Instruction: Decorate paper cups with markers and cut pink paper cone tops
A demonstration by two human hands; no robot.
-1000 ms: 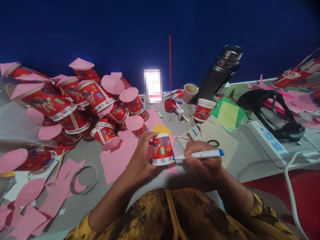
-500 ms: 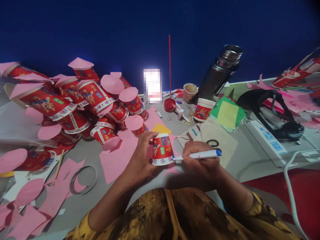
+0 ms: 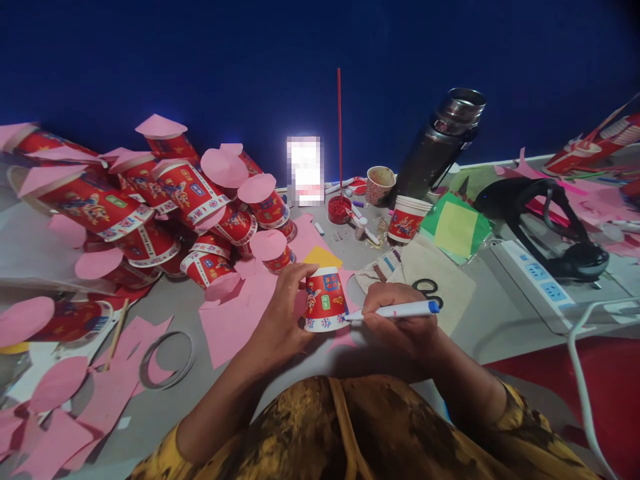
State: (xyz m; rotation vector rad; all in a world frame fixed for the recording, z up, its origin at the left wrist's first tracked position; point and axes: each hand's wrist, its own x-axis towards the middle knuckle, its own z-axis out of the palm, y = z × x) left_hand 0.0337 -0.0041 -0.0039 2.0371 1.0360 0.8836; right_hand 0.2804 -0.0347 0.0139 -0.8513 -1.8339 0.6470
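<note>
A red printed paper cup (image 3: 326,301) is upside down, its white patterned rim band at the bottom. My left hand (image 3: 287,310) grips it from the left, fingers at the top and thumb near the rim. In my right hand (image 3: 400,320) is a white marker (image 3: 407,309) with a blue end, held like a pen. Its tip meets the right side of the cup's rim band, where small blue and pink marks show. Pink paper (image 3: 240,320) and a yellow paper piece (image 3: 323,257) lie beneath and behind the cup.
Many red cups with pink paper tops (image 3: 190,193) are piled at the left. A tape roll (image 3: 167,360) lies among pink scraps. Behind are stacked cups (image 3: 407,219), a steel flask (image 3: 435,147) and a red pot (image 3: 340,210). Scissors (image 3: 427,291) and a power strip (image 3: 537,280) are on the right.
Almost nothing differs. The cup has shifted very slightly, and the right hand with the marker has tilted a little; the tip stays at the cup's rim band.
</note>
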